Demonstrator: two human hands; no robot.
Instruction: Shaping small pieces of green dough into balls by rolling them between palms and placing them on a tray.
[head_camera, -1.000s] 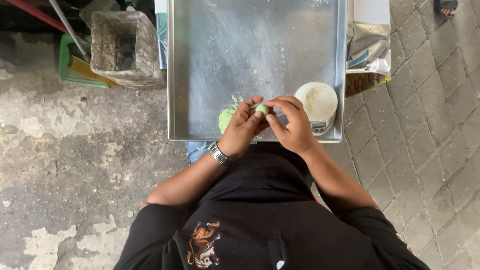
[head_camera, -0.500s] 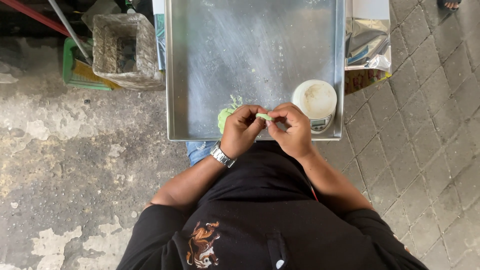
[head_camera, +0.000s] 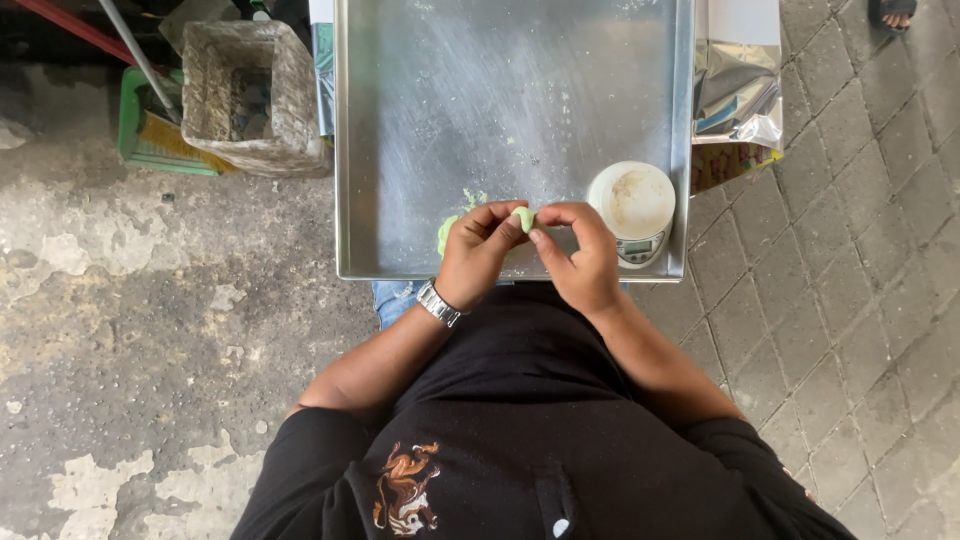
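Note:
A small lump of pale green dough (head_camera: 523, 217) is pinched between the fingertips of my left hand (head_camera: 477, 255) and my right hand (head_camera: 580, 258), just above the near edge of a large steel tray (head_camera: 500, 110). A bigger mass of green dough (head_camera: 447, 233) lies on the tray, mostly hidden behind my left hand, which wears a metal watch (head_camera: 438, 302). A small white digital scale (head_camera: 634, 208) with a round floury pan sits on the tray just right of my right hand.
A silver foil bag (head_camera: 738, 85) lies past the tray's right rim. A concrete block (head_camera: 245, 95) and a green dustpan (head_camera: 150, 130) stand on the cracked floor at the left. Someone's sandalled foot (head_camera: 893, 12) shows at the top right on the paving.
Both hands have stayed at the tray's near edge, working the small green piece between the fingertips; the piece has turned slightly and sits a little higher between the fingers.

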